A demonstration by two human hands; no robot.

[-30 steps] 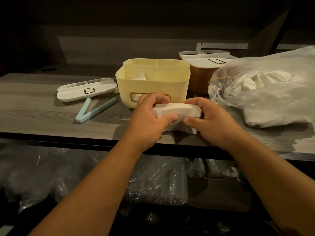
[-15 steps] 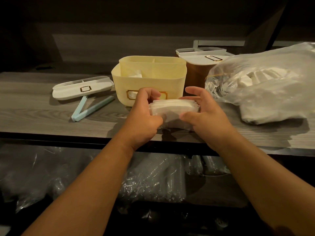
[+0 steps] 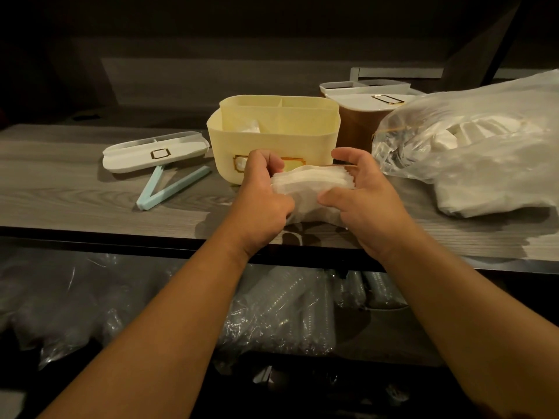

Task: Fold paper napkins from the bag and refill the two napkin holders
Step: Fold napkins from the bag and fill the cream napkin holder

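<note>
Both hands are gripping a stack of napkins (image 3: pixel 311 184) between them, just above the wooden counter (image 3: pixel 75 189) near its front edge. Left hand (image 3: pixel 263 195) is curling its fingers round the stack's left end; right hand (image 3: pixel 360 192) is clasping the right end, thumb underneath. The stack is sitting right in front of the yellow napkin holder (image 3: pixel 272 140), whose lid (image 3: pixel 154 151) is lying off to the left. The brown napkin holder (image 3: pixel 354 128) is standing behind, lid on. The napkin bag (image 3: pixel 484 140) is lying to the right of the hands.
</note>
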